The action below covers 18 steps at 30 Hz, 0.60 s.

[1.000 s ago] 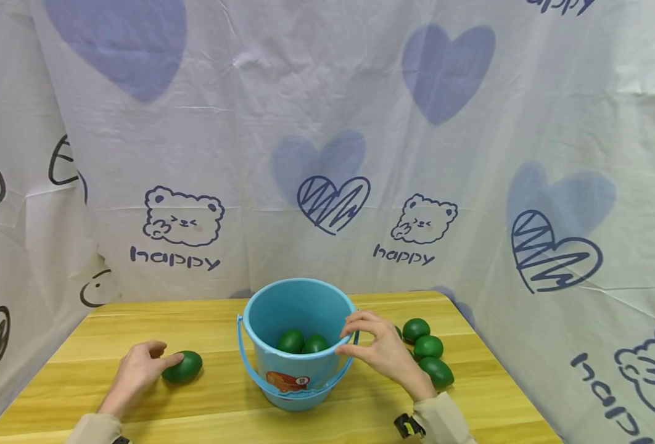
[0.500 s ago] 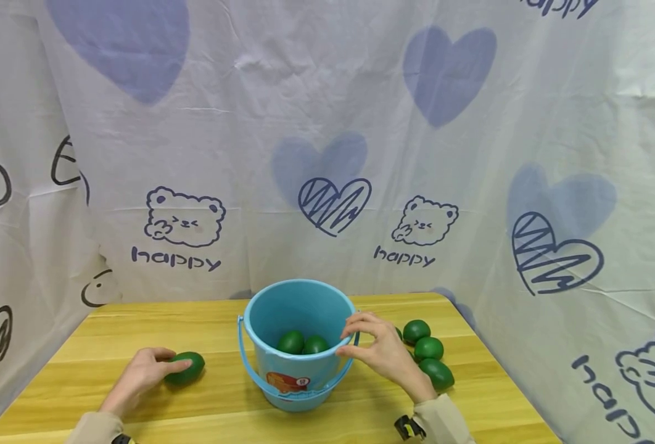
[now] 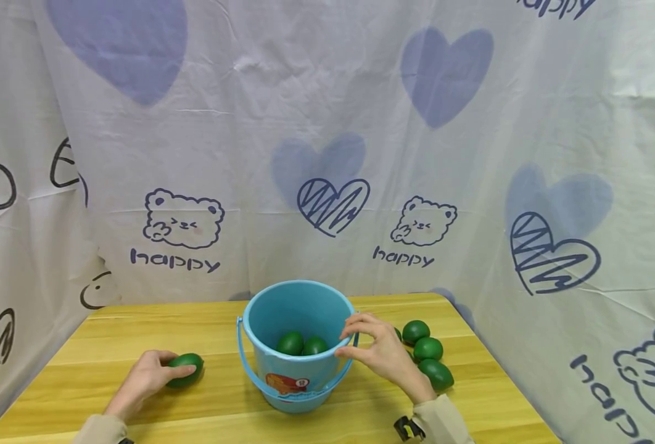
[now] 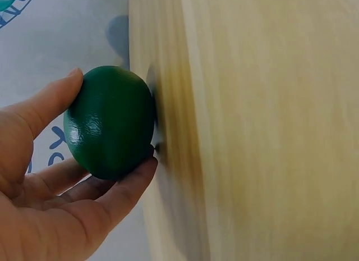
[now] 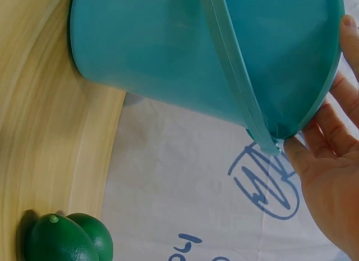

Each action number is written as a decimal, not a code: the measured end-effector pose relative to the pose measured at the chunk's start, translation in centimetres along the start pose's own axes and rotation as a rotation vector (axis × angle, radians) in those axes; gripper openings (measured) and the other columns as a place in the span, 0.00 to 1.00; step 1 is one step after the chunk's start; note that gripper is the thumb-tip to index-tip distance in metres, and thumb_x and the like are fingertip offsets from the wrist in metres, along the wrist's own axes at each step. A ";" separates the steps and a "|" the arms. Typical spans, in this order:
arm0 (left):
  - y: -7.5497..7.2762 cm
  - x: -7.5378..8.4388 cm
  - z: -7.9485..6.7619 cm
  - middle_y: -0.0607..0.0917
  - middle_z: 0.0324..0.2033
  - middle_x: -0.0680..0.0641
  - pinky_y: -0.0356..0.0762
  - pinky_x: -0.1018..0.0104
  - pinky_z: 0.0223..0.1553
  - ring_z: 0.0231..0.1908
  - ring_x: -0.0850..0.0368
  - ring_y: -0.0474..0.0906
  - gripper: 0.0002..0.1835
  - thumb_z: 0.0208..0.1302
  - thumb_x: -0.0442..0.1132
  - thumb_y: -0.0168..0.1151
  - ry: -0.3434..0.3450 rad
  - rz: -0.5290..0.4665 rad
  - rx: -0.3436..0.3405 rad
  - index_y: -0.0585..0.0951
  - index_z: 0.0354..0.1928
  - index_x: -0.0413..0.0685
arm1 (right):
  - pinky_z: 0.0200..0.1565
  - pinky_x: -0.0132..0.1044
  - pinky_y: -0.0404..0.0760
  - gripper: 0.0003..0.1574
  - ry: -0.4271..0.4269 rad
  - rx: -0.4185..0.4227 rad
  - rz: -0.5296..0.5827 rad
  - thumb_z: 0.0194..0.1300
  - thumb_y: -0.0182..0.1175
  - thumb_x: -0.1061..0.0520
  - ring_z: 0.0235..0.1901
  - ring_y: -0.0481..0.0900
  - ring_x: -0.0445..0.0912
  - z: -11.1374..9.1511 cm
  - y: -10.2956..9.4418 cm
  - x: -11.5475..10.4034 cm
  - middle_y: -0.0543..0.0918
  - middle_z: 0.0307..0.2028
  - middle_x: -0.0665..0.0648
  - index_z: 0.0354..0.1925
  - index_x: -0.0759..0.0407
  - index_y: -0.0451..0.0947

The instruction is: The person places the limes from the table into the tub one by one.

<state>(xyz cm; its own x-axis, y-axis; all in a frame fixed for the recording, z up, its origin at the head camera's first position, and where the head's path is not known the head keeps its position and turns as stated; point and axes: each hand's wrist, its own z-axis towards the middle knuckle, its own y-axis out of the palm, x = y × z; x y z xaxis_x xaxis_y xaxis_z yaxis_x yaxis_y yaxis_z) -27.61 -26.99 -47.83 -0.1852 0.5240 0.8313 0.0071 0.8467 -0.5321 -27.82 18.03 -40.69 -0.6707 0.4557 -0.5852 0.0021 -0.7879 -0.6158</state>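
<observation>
A glossy dark green avocado (image 3: pixel 190 360) lies on the table at the left. My left hand (image 3: pixel 143 376) holds it with the thumb on one side and the fingers on the other; the left wrist view shows this avocado (image 4: pixel 112 123) between them. In the middle stands a light blue bucket (image 3: pixel 274 364), upright, with two avocados visible inside. My right hand (image 3: pixel 382 353) grips its right rim, thumb near the handle joint. The bucket's handle (image 3: pixel 248 364) hangs down across its front.
Several more avocados (image 3: pixel 428 349) lie in a cluster right of the bucket, partly hidden by my right hand. A wooden table (image 3: pixel 216 407) carries everything. A white cloth (image 3: pixel 283 92) with hearts and bears hangs behind and at both sides.
My left hand has shifted slightly to the right, and its thumb and fingers reach further around the avocado. My right hand and the bucket have stayed put.
</observation>
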 end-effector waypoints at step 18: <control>-0.2 1.6 -0.5 0.80 0.51 0.33 0.81 0.63 0.36 0.43 0.48 0.78 0.44 0.56 0.64 0.68 0.036 0.019 0.131 0.74 0.61 0.34 | 0.55 0.46 0.82 0.18 -0.027 0.012 -0.010 0.50 0.74 0.43 0.52 0.78 0.44 0.0 0.1 0.0 0.83 0.46 0.49 0.36 0.51 0.85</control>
<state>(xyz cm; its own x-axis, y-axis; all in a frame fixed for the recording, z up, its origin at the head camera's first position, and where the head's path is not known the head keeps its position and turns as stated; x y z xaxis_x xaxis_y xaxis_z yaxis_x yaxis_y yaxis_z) -27.42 -26.27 -46.30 -0.1509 0.5447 0.8249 -0.1189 0.8184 -0.5622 -27.78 17.98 -40.77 -0.6903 0.4526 -0.5645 -0.0135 -0.7881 -0.6154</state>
